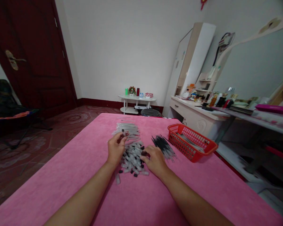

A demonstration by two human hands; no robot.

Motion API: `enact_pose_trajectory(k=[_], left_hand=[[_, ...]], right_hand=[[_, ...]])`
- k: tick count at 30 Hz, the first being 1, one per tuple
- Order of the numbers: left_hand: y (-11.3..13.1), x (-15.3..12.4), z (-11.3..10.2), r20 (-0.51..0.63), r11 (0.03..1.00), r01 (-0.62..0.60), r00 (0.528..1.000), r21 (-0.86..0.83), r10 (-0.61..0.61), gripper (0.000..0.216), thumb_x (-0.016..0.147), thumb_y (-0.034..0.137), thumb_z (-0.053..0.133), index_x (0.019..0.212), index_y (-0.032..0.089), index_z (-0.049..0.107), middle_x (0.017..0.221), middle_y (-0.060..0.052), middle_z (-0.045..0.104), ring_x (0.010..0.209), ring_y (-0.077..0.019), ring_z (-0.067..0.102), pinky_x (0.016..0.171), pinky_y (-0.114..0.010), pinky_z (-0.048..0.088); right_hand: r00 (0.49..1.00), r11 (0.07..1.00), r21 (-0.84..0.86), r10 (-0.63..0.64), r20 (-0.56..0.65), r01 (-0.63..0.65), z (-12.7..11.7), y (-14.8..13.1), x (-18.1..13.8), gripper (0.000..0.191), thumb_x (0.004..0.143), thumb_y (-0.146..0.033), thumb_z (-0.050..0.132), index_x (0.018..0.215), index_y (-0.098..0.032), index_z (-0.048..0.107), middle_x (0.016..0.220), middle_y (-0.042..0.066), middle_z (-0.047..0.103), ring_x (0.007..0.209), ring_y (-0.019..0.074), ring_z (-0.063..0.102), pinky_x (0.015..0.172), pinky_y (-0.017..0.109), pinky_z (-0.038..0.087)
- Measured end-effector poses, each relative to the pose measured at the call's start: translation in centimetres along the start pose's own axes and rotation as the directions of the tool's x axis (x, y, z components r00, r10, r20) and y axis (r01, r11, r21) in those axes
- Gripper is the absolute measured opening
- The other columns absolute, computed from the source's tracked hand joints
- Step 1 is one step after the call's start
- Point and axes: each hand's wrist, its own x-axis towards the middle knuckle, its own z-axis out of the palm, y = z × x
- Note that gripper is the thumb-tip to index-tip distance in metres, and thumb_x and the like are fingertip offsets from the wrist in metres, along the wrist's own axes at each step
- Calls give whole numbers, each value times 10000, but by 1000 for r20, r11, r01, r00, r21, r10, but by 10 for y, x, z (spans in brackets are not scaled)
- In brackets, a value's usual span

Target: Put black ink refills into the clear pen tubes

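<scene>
My left hand (116,148) is closed in a pinch, with a small translucent cap (124,131) with a black end showing at its fingertips. My right hand (155,160) has its fingers curled together at the right edge of the pile; what they hold, if anything, is too small to make out. Between both hands lies a heap of short translucent caps (132,160) mixed with small black pieces (135,175). Just beyond my left hand is a bundle of thin whitish tubes (129,127). To the right of my right hand lie thin black-and-clear sticks (163,147), resembling pen refills.
A red plastic basket (182,147) holding more thin sticks stands on the right of the pink-covered table (136,204). One loose cap (118,179) lies in front of the heap. Beyond are a small white stand (137,98), a dressing table (198,110) and a folding chair (8,106).
</scene>
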Motion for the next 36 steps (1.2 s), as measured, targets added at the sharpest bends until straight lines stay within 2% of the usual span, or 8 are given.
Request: enact_pose_trajectory(k=[4,8,10,13,15,18,36], left_hand=[[8,1,4,16,958,176,984,-227,-177,230,734,316,652,878,146,594,904,-71,689,850,-200,674,793,-331,532],[9,0,4,27,879,332,939,-343,-344,345,697,373,690,916,150,543,914,-80,691,824,-210,687,680,-305,559],[8,-1,3,23,856,359,926,-373,-378,368,682,392,702,901,148,535,902,-74,692,817,-205,688,674,-305,566],[4,-1,3,27,826,394,908,-403,-419,393,662,404,720,889,146,530,893,-64,689,795,-188,689,678,-297,573],[3,-1,4,45,809,420,896,-412,-442,401,660,404,725,895,146,527,889,-62,687,781,-180,690,674,-288,577],[3,-2,6,92,784,452,884,-425,-459,386,671,385,724,905,149,526,866,-52,688,759,-164,689,671,-276,579],[14,-15,18,244,756,536,845,-376,-477,402,651,391,743,896,157,527,822,-40,699,738,-174,692,667,-295,577]], right_hand=[[1000,1000,-11,19,1,-19,1,-1,0,63,703,-224,696,742,-217,647,791,22,652,799,181,575,704,276,357],[998,998,24,54,-38,-53,2,0,-1,13,733,-199,640,739,-205,630,769,21,666,735,165,579,680,267,367],[994,993,92,86,-63,-80,3,1,-1,23,748,-200,610,743,-202,633,748,18,673,695,158,580,662,261,377],[985,954,279,144,-95,-113,4,1,1,69,765,-213,572,748,-192,636,733,19,676,676,154,593,637,249,412],[975,910,395,187,-119,-126,5,0,2,85,769,-227,563,758,-183,636,736,22,676,684,155,605,645,248,439],[964,876,463,224,-141,-135,4,-2,2,88,762,-232,565,761,-177,634,732,26,675,703,163,616,670,258,460],[970,894,441,175,-171,-83,1,-6,3,83,770,-239,569,769,-184,631,745,21,672,711,160,605,674,255,447]])
